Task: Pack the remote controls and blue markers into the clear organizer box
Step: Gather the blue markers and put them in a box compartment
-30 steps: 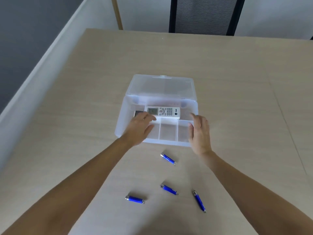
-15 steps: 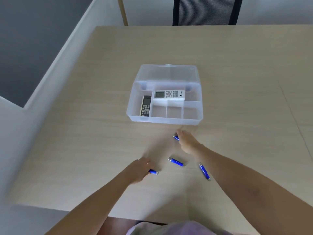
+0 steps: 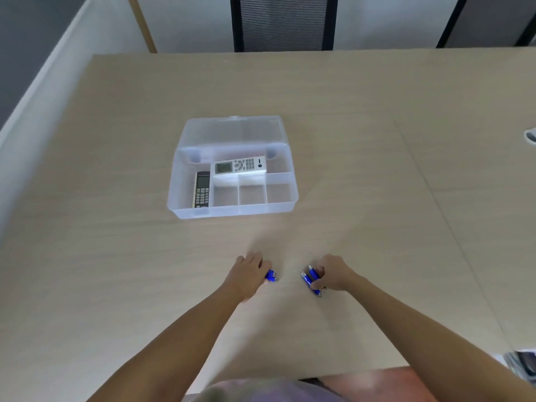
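We see both bare hands low on the pale wooden table (image 3: pixel 116 256), well in front of the clear plastic organizer box (image 3: pixel 232 211). The left hand (image 3: pixel 249 275) lies knuckles-up, its fingers curled together over a short blue marker with a silver tip (image 3: pixel 271 275), which pokes out on the thumb side and touches the tabletop. The right hand (image 3: pixel 333 272) is closed around a small bundle of blue markers (image 3: pixel 311 278); at least two blue barrels show side by side on the inner side of the fist, and a silver end sticks out below the fingers. How many that hand grips we cannot tell. The two hands are near each other but apart, with bare table between them.

The box stands open, its translucent hinged lid (image 3: pixel 232 132) tipped back on the far side. Inside, a white remote control with a grey screen (image 3: pixel 240 165) lies crosswise in the long rear compartment. A slim black remote control with rows of pale keys (image 3: pixel 202 189) lies lengthwise in the narrow left compartment, its keypad end toward us. The three small square compartments along the front wall hold nothing.

Beyond the table's far edge stands a black mesh-backed chair (image 3: pixel 282 23).
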A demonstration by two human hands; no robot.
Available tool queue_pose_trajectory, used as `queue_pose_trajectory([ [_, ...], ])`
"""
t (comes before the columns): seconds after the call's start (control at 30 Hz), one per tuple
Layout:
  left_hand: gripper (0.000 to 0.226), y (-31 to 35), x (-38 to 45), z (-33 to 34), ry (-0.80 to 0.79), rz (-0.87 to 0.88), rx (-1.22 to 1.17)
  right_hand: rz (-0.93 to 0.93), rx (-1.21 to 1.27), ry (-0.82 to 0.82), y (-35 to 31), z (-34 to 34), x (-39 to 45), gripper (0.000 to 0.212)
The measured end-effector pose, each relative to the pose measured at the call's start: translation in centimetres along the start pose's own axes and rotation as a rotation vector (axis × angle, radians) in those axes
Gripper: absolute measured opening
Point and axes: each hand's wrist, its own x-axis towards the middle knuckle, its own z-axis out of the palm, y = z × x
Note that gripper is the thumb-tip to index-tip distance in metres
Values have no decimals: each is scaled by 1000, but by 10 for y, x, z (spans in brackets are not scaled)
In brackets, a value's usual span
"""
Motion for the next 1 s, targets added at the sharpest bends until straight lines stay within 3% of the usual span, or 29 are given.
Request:
queue_pose_trajectory([
  [0.13, 27, -7, 1, -13, -1, -43, -110, -38, 15, 13, -10, 1, 4, 47],
  [0.3, 16, -35, 13, -60, 162, -267, -856, -84, 18, -32, -15, 1, 19, 34],
  [0.43, 13, -64, 29, -99, 343, -454, -1284, -75, 236, 162, -39, -54, 44, 34],
  [0.5, 16, -78, 36, -107, 305, -510, -1483, -54, 331, 314, -61, -97, 67, 31],
  [0.57, 20, -90, 41, -109, 230, -528, -1683, -34, 319, 367, -79, -129, 93, 37],
  [0.73, 33, -109, 46, -108, 132, -500, -2038, 26, 79, 258, -109, -137, 148, 35],
  [0.83, 36, -115, 46, -109, 106, -511, -2153, 94, 28, 103, -121, -124, 162, 30],
  [0.93, 31, -119, 47, -109, 66, -507, -2237, 163, 102, 68, -120, -112, 172, 18],
  [1.0, 27, -123, 48, -111, 11, -490, -2264, 227, 301, 41, -119, -113, 173, 15],
])
